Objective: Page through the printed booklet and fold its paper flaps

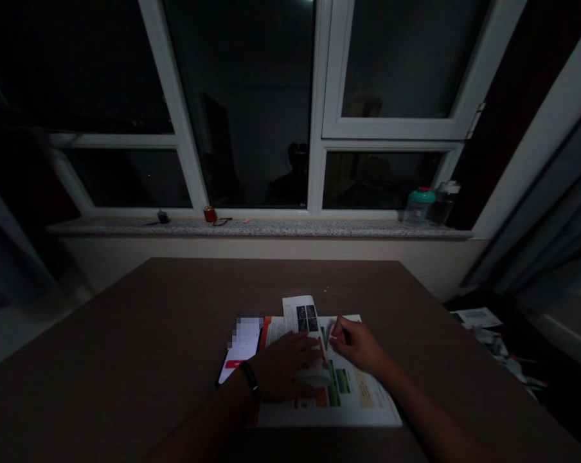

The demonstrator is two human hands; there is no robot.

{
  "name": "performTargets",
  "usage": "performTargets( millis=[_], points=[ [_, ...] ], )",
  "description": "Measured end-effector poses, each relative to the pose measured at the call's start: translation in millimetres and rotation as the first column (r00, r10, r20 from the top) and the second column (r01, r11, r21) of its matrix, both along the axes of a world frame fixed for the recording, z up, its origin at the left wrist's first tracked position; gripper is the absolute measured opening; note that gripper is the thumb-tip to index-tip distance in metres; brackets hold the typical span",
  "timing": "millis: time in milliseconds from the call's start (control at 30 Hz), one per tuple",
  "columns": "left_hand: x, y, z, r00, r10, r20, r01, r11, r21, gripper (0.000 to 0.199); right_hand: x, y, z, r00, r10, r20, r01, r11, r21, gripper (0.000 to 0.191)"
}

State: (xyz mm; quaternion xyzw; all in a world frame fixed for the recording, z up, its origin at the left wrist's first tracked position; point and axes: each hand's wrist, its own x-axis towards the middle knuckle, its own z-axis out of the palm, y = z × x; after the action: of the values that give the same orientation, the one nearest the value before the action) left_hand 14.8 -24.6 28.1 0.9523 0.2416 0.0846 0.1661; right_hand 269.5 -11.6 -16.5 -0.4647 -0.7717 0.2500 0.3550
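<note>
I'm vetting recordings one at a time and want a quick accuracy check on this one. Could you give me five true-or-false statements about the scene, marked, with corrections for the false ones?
1. The left hand and the right hand are both over the printed sheet. True.
2. The right hand lies flat with its fingers spread. False: its fingers are curled in around something small, too dim to identify.
3. The phone has a lit screen. True.
4. The phone lies to the right of the printed sheet. False: it lies to the left.
5. The container with the turquoise lid stands on the window sill. True.
</note>
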Motion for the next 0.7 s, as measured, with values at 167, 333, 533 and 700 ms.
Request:
performTargets(
  millis=[167, 333, 533, 700],
  points=[
    [0.5, 0.7, -0.1, 1.0, -0.009, 0.022, 0.008, 0.999, 0.048, 0.066, -2.7, -0.2, -5.3, 0.999, 0.034, -0.018, -0.035, 0.999, -0.039, 0.012],
    [2.2, 0.3, -2.9, 1.0, 0.016, 0.018, -0.017, 0.998, 0.053, 0.066, -7.4, -2.0, -4.2, 0.997, 0.067, -0.03, -0.068, 0.997, -0.042, 0.014],
    [2.2, 0.9, -6.8, 0.999, 0.042, -0.001, -0.042, 0.998, 0.055, 0.068, -9.3, -2.8, -2.6, 0.996, 0.08, -0.026, -0.081, 0.996, -0.04, 0.019],
    [2.5, 0.8, -5.6, 1.0, 0.03, 0.003, -0.03, 0.998, 0.057, 0.068, -8.6, -3.5, -4.4, 0.994, 0.1, -0.047, -0.103, 0.991, -0.09, 0.021]
  ],
)
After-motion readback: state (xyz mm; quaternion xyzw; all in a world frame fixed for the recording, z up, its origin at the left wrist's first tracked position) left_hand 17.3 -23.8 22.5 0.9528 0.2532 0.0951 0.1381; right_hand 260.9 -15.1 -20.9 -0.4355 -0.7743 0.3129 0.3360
